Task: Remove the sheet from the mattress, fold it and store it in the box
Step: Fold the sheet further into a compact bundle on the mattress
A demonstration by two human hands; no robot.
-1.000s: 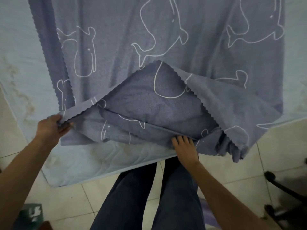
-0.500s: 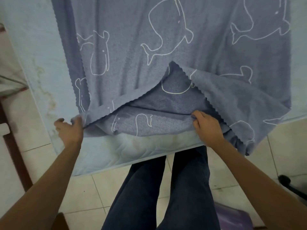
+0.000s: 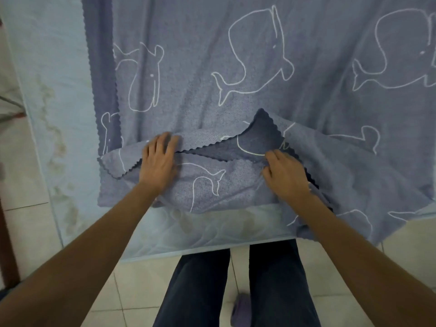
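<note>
One sheet (image 3: 236,55), left hand (image 3: 160,161) flat atop, right hand (image 3: 285,175) pinching

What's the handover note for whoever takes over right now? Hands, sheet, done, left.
Left hand: fingers straight, pressing flat on the folded-over near end of the sheet.
Right hand: fingers curled, gripping the sheet's scalloped edge beside that fold.
The sheet is spread over the mattress, its near end turned back onto itself. Its right corner hangs past the mattress's near edge.
The box is not in view.
Done: first fold of the near end begun, loose and uneven.
Left: finish folding, take the sheet off the mattress, store it in the box.
</note>
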